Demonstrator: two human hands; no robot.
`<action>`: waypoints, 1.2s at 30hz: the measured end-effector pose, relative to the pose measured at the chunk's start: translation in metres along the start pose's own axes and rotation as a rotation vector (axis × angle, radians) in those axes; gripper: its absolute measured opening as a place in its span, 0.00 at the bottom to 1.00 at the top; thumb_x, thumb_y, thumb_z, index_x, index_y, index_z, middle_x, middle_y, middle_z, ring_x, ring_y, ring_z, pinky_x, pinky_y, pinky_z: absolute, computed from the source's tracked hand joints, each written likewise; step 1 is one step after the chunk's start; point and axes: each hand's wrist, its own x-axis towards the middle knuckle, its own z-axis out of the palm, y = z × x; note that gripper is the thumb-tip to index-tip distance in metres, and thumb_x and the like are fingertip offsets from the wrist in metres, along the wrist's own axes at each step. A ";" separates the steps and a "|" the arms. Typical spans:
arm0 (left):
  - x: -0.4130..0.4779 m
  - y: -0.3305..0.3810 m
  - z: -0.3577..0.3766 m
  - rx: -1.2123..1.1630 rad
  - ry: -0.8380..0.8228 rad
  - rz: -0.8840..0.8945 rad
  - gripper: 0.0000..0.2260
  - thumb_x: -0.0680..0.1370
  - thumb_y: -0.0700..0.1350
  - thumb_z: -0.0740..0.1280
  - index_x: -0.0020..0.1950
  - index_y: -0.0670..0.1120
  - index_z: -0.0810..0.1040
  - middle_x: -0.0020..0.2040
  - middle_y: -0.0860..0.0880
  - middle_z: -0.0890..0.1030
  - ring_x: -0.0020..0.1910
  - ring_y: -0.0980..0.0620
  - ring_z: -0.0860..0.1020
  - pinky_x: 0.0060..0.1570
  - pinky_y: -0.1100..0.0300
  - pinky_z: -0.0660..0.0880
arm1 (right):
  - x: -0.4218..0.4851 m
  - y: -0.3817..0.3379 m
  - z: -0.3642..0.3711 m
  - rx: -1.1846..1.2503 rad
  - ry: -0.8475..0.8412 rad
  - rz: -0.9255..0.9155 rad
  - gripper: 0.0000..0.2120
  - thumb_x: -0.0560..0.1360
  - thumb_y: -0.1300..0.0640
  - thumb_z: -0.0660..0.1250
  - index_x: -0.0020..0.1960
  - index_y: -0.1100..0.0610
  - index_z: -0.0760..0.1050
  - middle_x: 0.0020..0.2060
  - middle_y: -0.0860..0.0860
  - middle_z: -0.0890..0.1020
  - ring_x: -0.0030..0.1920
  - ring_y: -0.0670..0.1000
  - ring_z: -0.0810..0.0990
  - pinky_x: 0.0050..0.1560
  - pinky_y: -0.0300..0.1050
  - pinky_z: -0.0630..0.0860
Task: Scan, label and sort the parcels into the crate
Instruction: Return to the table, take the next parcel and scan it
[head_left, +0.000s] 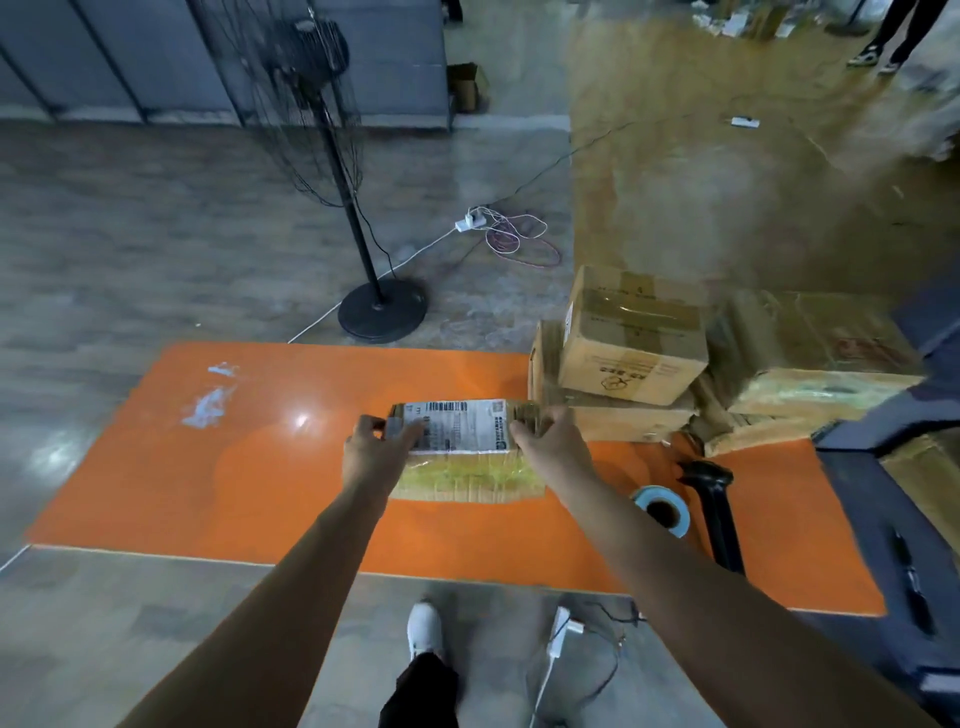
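A taped cardboard parcel (467, 470) with a white shipping label (460, 426) on top rests on the orange table (234, 467). My left hand (374, 447) grips its left end, thumb over the top edge. My right hand (550, 441) holds its right end. A black handheld scanner (714, 499) lies on the table to the right of my right forearm. Beside it stands a roll of labels (665, 512). Several more cardboard parcels (634, 338) are stacked at the table's far right.
A dark blue crate (893, 519) stands off the table's right edge. A black pedestal fan (382, 312) rises behind the table. A power strip with tangled cables (498, 231) lies on the floor beyond. Another person's legs (888, 36) show at the top right.
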 end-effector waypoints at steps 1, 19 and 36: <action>-0.006 -0.002 0.001 0.007 -0.021 0.004 0.21 0.73 0.52 0.73 0.60 0.41 0.75 0.50 0.46 0.77 0.48 0.45 0.77 0.46 0.57 0.72 | -0.005 0.003 -0.005 0.009 0.005 -0.008 0.23 0.75 0.44 0.69 0.63 0.54 0.66 0.51 0.51 0.80 0.54 0.58 0.79 0.54 0.52 0.76; -0.024 -0.006 0.044 0.289 -0.566 0.181 0.21 0.70 0.37 0.74 0.60 0.45 0.73 0.48 0.50 0.79 0.42 0.53 0.77 0.38 0.62 0.73 | -0.037 0.051 -0.038 -0.192 0.126 0.122 0.33 0.77 0.48 0.69 0.75 0.60 0.59 0.67 0.59 0.72 0.63 0.59 0.75 0.56 0.48 0.74; -0.080 0.040 0.113 0.819 -0.438 0.584 0.45 0.71 0.57 0.74 0.78 0.52 0.49 0.76 0.46 0.55 0.74 0.42 0.56 0.68 0.44 0.66 | -0.050 0.082 -0.096 -0.084 0.104 0.082 0.31 0.80 0.47 0.64 0.78 0.54 0.57 0.71 0.56 0.70 0.67 0.56 0.73 0.61 0.47 0.70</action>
